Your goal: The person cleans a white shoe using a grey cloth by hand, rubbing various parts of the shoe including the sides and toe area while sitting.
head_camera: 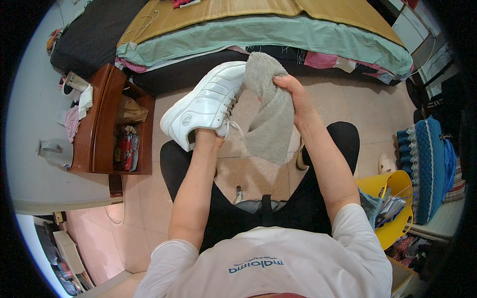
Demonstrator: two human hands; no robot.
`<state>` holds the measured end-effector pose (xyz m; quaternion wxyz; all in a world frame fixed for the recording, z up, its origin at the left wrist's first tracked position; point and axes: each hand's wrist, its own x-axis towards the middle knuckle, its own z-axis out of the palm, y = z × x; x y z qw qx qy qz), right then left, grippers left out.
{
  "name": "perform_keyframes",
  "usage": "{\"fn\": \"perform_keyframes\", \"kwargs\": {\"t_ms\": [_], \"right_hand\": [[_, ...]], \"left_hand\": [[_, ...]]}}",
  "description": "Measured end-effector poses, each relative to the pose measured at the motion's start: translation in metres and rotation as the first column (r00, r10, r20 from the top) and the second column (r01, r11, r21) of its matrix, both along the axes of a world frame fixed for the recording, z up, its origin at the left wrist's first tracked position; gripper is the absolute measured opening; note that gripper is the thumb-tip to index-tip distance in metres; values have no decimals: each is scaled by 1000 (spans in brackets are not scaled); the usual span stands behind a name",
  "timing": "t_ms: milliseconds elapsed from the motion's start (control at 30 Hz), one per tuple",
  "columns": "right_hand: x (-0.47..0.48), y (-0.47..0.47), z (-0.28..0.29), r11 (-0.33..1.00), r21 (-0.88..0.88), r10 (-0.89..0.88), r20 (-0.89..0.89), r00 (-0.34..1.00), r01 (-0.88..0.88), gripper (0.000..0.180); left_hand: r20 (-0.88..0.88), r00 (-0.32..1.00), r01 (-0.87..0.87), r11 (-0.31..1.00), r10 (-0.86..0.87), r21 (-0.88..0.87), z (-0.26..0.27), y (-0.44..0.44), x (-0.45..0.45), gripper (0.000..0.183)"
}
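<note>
A white sneaker (pixel 208 98) with pale laces is held up over the floor, its toe pointing away from me and to the right. My left hand (pixel 211 138) reaches into the shoe's opening and supports it; most of the fingers are hidden inside. In my right hand (pixel 298 95) is a grey terry cloth (pixel 274 123), gripped near its upper part, with the thumb on top. The cloth's upper end meets the toe of the sneaker, and its lower part hangs down between my knees.
A bed with a woven mat (pixel 231 16) stands ahead. To the left is an open brown wooden cabinet (pixel 100 123) with bags inside. At the right are a yellow plastic basket (pixel 391 234), a blue lace-trimmed cushion (pixel 425 171) and a light-coloured slipper (pixel 385 164) on the tiled floor.
</note>
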<state>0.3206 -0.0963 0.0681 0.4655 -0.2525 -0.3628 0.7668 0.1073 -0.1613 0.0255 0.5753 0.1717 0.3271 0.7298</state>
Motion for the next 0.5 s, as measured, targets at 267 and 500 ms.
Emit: {"fn": "perform_keyframes", "kwargs": {"t_ms": [267,500], "right_hand": [[14,13,10,955,132,-265,-16,964,264,54],[-13,19,-14,518,828,-730,297,615,216,60]], "left_hand": [[68,991,95,974,-112,208,-8,0,-1,39],[75,989,116,987,-125,112,-13,6,12,38]]}}
